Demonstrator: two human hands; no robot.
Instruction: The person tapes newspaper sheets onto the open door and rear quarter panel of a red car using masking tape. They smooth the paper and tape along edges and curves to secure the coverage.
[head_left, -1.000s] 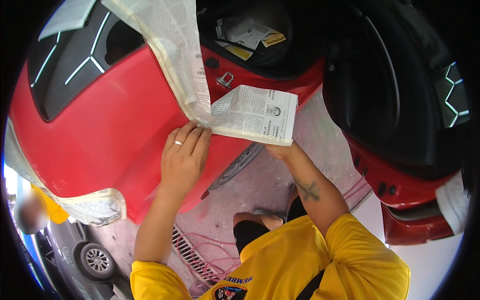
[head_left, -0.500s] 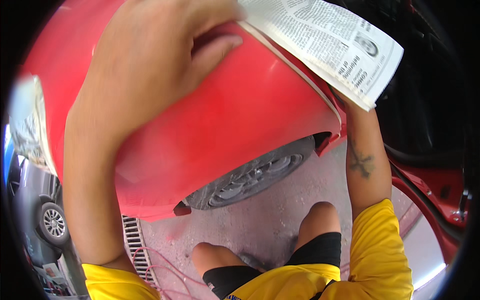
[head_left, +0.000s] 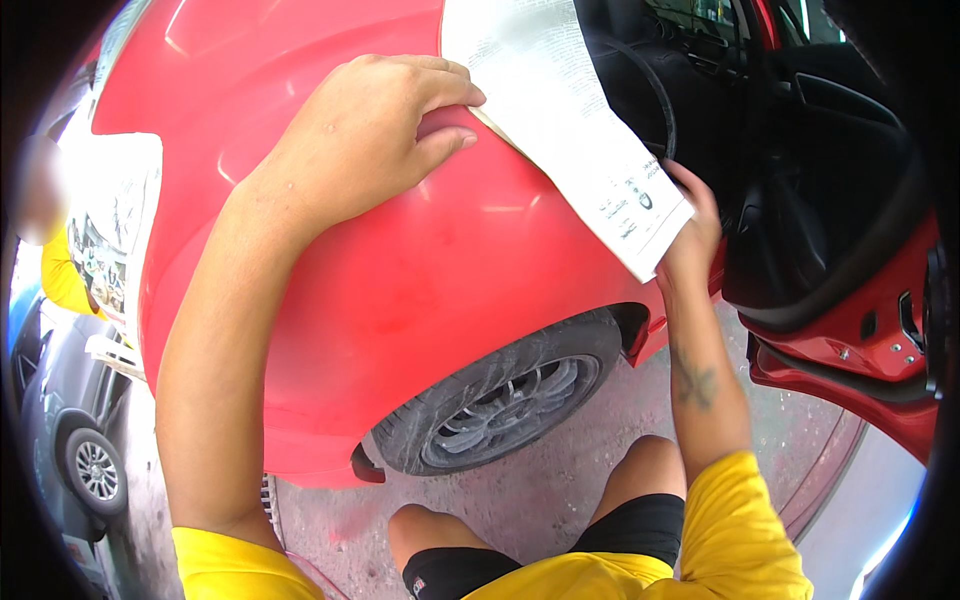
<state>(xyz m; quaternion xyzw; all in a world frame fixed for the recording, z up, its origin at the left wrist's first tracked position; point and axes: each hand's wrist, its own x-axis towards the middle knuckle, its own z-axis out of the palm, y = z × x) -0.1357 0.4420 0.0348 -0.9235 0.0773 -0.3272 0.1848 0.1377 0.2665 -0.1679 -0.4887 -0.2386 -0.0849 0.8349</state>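
Note:
A long newspaper sheet (head_left: 540,110) runs along the rear edge of a red car fender (head_left: 450,270), beside the open door gap. A narrow pale strip, perhaps masking tape, borders it on the fender side. My left hand (head_left: 365,135) is over the fender, its fingertips touching the sheet's edge and its thumb apart from the forefinger. At the sheet's lower end, my right hand (head_left: 697,225) grips the newspaper near the corner. Some of its fingers are hidden behind the paper.
Below the fender is the front wheel (head_left: 510,400). The red door (head_left: 850,370) stands open at right, with a dark cabin and steering wheel (head_left: 650,90) beyond. Paper masking (head_left: 135,190) covers the car's front at left. A person's yellow sleeve (head_left: 62,270) and a grey car (head_left: 60,400) are farther left.
The view has shifted, showing more of the fender, door and newspaper. My left hand appears lower and smaller, still near the sheet's edge. Another person has come into view at left.

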